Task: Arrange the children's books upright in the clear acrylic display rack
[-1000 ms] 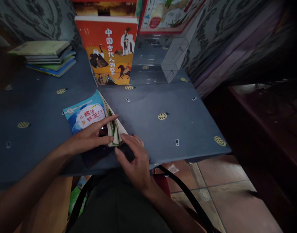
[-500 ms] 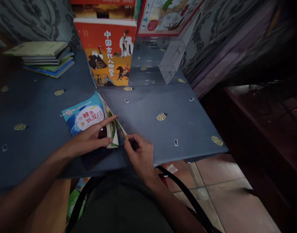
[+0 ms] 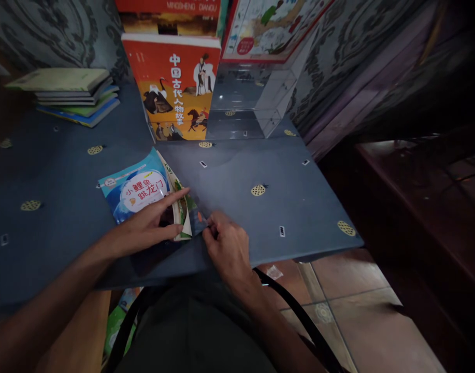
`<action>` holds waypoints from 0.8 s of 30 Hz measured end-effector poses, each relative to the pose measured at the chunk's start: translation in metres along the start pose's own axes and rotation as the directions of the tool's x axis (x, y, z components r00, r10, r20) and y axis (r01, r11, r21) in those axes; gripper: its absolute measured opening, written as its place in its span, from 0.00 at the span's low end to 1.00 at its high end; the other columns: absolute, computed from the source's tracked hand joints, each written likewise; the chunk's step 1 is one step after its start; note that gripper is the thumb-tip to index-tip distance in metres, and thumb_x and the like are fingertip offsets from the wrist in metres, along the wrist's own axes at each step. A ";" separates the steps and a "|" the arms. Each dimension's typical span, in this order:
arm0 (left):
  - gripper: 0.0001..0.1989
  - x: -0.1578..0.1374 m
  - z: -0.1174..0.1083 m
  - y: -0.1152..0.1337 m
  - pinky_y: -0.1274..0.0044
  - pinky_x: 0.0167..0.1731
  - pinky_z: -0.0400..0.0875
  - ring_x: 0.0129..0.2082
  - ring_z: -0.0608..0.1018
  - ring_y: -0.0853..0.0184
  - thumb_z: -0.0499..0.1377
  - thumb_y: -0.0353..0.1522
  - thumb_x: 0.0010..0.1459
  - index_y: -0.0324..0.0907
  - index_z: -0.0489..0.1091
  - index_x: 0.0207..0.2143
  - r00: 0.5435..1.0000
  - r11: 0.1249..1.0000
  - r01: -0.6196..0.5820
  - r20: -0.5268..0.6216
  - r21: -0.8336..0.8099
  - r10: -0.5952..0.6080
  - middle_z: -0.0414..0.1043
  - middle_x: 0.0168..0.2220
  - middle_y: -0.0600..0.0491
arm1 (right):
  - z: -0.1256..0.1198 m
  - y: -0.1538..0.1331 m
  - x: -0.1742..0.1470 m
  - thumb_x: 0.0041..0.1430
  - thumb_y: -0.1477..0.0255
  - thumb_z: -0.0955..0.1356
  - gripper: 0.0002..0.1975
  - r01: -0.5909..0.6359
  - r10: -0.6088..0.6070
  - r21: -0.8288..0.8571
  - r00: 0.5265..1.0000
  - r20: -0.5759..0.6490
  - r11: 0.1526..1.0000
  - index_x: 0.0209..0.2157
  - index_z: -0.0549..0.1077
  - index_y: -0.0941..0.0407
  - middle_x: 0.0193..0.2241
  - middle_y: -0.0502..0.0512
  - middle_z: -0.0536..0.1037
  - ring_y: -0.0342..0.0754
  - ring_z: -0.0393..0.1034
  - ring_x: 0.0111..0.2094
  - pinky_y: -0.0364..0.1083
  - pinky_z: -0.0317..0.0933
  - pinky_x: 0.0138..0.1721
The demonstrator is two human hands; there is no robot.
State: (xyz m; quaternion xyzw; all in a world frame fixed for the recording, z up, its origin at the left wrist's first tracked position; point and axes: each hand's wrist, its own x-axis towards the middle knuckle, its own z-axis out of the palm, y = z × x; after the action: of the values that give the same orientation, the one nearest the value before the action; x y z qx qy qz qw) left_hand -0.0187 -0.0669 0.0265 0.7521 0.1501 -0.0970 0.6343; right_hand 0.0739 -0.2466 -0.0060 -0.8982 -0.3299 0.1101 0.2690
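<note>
A thin blue picture book [image 3: 134, 181] with red Chinese lettering in a white oval lies tilted near the table's front edge. Its right side is lifted, showing curled inner pages [image 3: 184, 218]. My left hand [image 3: 152, 223] rests across the lower cover, index finger and thumb stretched apart over the curled page edges. On the book's right, my right hand [image 3: 229, 241] pinches the corner of a dark bluish bottom leaf [image 3: 198, 220] between thumb and fingers. The exact pinch point is partly hidden by the fingers.
A clear acrylic stand [image 3: 274, 103] behind holds an orange book [image 3: 178, 88] and a red-bordered book [image 3: 264, 31]. Several stacked books [image 3: 77, 96] lie at the back left. The blue patterned tablecloth [image 3: 237, 217] ends at the right above a tiled floor [image 3: 349, 277].
My right hand has shifted slightly right, drawing the bottom leaf outward so more of its dark surface shows. My left hand stays on the book. The view has moved a little.
</note>
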 end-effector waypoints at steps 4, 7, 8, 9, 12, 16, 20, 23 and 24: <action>0.39 -0.001 0.001 0.000 0.64 0.50 0.74 0.55 0.74 0.53 0.60 0.38 0.60 0.50 0.50 0.71 1.000 1.000 0.011 -0.006 0.013 -0.011 0.70 0.58 0.46 | -0.005 0.002 0.002 0.57 0.79 0.66 0.07 -0.002 0.002 0.023 1.000 0.022 1.000 0.27 0.71 0.53 0.21 0.47 0.73 0.45 0.65 0.24 0.43 0.48 0.27; 0.40 -0.001 0.002 0.001 0.66 0.46 0.75 0.53 0.75 0.53 0.60 0.40 0.61 0.51 0.49 0.72 0.999 0.999 0.033 0.000 0.023 -0.033 0.71 0.57 0.46 | -0.009 0.004 0.003 0.58 0.79 0.66 0.08 0.027 -0.028 0.029 0.999 0.037 0.999 0.27 0.71 0.53 0.21 0.47 0.73 0.45 0.65 0.24 0.43 0.48 0.27; 0.40 0.000 0.002 0.001 0.67 0.45 0.76 0.52 0.76 0.54 0.60 0.40 0.61 0.51 0.49 0.72 0.999 0.999 0.035 0.001 0.019 -0.035 0.71 0.56 0.46 | -0.010 0.004 0.003 0.58 0.79 0.66 0.08 0.036 -0.037 0.030 0.998 0.046 0.999 0.27 0.71 0.53 0.21 0.47 0.73 0.45 0.65 0.24 0.43 0.48 0.27; 0.40 0.000 0.002 0.001 0.67 0.44 0.76 0.51 0.76 0.55 0.60 0.40 0.61 0.51 0.48 0.72 0.999 0.999 0.035 0.002 0.015 -0.035 0.71 0.55 0.46 | -0.011 0.005 0.004 0.58 0.79 0.66 0.08 0.042 -0.044 0.032 0.997 0.056 0.999 0.28 0.71 0.53 0.21 0.47 0.73 0.45 0.65 0.24 0.43 0.48 0.27; 0.40 0.001 0.003 0.000 0.69 0.40 0.77 0.47 0.77 0.56 0.60 0.41 0.61 0.51 0.49 0.72 0.999 0.999 0.039 0.009 0.000 -0.039 0.72 0.54 0.47 | -0.012 0.004 0.004 0.58 0.79 0.66 0.08 0.055 -0.056 0.025 0.996 0.066 0.998 0.29 0.72 0.53 0.21 0.47 0.73 0.45 0.66 0.24 0.43 0.49 0.27; 0.40 0.001 0.003 0.001 0.68 0.38 0.77 0.46 0.77 0.56 0.61 0.41 0.60 0.51 0.49 0.72 0.998 0.998 0.057 -0.015 0.030 -0.057 0.73 0.53 0.47 | -0.006 0.000 0.000 0.59 0.80 0.66 0.08 0.060 -0.059 -0.050 0.998 0.031 0.997 0.30 0.72 0.53 0.25 0.52 0.76 0.48 0.69 0.27 0.45 0.48 0.27; 0.37 0.001 0.004 0.005 0.69 0.39 0.78 0.45 0.76 0.57 0.61 0.41 0.60 0.51 0.55 0.70 0.999 0.997 0.030 -0.024 0.067 -0.029 0.73 0.51 0.48 | 0.001 0.000 -0.005 0.60 0.80 0.65 0.08 0.085 -0.086 -0.070 0.996 -0.007 0.994 0.30 0.73 0.54 0.26 0.54 0.77 0.49 0.71 0.30 0.45 0.51 0.29; 0.26 0.001 0.007 0.009 0.69 0.38 0.80 0.45 0.75 0.59 0.59 0.44 0.63 0.52 0.68 0.62 1.000 0.998 0.004 0.003 0.070 -0.004 0.70 0.53 0.49 | -0.001 0.004 -0.005 0.60 0.80 0.65 0.09 0.099 -0.100 -0.031 0.995 -0.016 0.995 0.29 0.72 0.54 0.26 0.52 0.76 0.47 0.70 0.28 0.44 0.52 0.29; 0.23 0.001 0.008 0.009 0.69 0.38 0.80 0.45 0.75 0.59 0.58 0.45 0.63 0.51 0.71 0.59 1.000 0.997 -0.004 0.003 0.078 0.004 0.69 0.53 0.50 | -0.002 0.005 -0.004 0.60 0.79 0.65 0.09 0.099 -0.099 -0.008 0.995 -0.007 0.995 0.29 0.72 0.53 0.25 0.51 0.76 0.47 0.69 0.27 0.44 0.52 0.29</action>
State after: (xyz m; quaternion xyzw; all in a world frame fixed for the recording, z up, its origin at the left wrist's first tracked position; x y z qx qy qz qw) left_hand -0.0138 -0.0760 0.0334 0.7764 0.1438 -0.1027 0.6050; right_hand 0.0747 -0.2532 -0.0070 -0.8821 -0.3734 0.0919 0.2719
